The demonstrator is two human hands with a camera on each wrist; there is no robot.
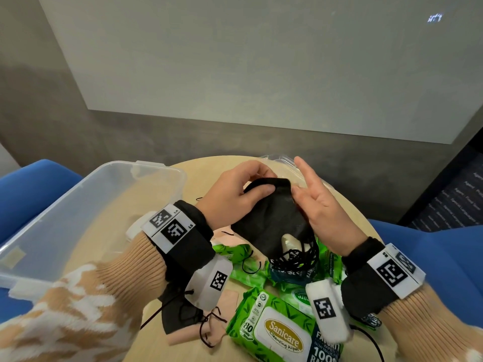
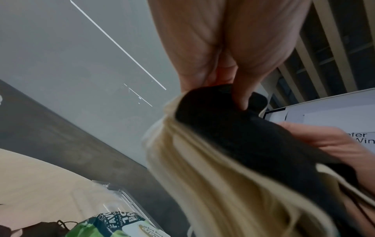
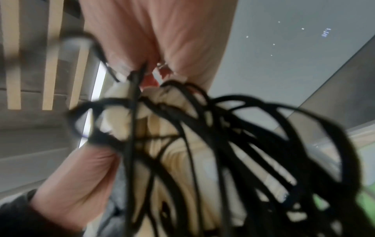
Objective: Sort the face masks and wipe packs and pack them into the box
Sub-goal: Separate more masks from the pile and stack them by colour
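A green Sanicare wipe pack [image 1: 277,333] lies nearest on the round table [image 1: 109,226], with more green packs and loose black and beige masks [image 1: 193,325] scattered just behind it. Above them the left hand [image 1: 235,194] pinches the top edge of a stack of black face masks [image 1: 271,220], its ear loops [image 1: 292,259] dangling, while the right hand [image 1: 321,202] steadies the stack's side with its outer fingers spread. The clear plastic box [image 1: 86,205] stands at the left.
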